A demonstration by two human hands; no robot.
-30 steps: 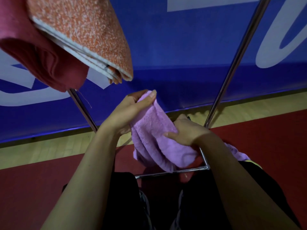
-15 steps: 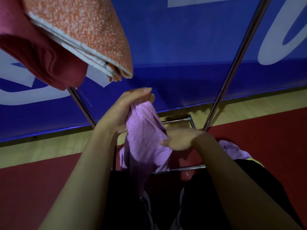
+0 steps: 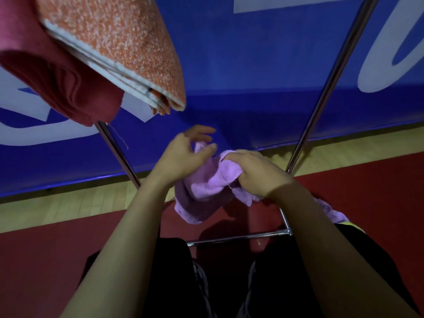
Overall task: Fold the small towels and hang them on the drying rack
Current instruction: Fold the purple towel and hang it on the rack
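- Lilac terry cloth, the purple towel [image 3: 207,190], is bunched between both hands above the lower bars of the drying rack [image 3: 330,86], in front of the person's legs; it is not yet a neat fold.
- Left hand [image 3: 183,157]: thumb and forefinger pinch an upper edge of the towel, with the other fingers loosely spread above it.
- Right hand [image 3: 254,173]: fingers are curled over the other end of the cloth, gripping it from above.
- My judgement of the step: the towel is being gathered for folding. To do it well, find two corners of one edge, pull the cloth taut between the hands so that it hangs flat, then bring edge to edge before making the second fold.
- Keep the loose tail, which droops low at the left, off the red floor [image 3: 367,203].
- A sound fold should be narrow enough to sit beside the towels already hung.
- Risk, as I judge it: folding from a bunched cloth leaves uneven layers that slide off a thin bar.
- Count of towels: three in plain view. One purple towel is in the hands; one orange towel [image 3: 119,42] and one dark pink towel [image 3: 46,83] hang folded at the upper left, touching each other.
- A further bit of lilac cloth [image 3: 330,210] shows behind the right forearm; whether it is a separate towel or part of the same one I cannot tell.
- Count of hands: two, both on the cloth.
- Count of racks: one, with two slanted poles and a low crossbar visible.
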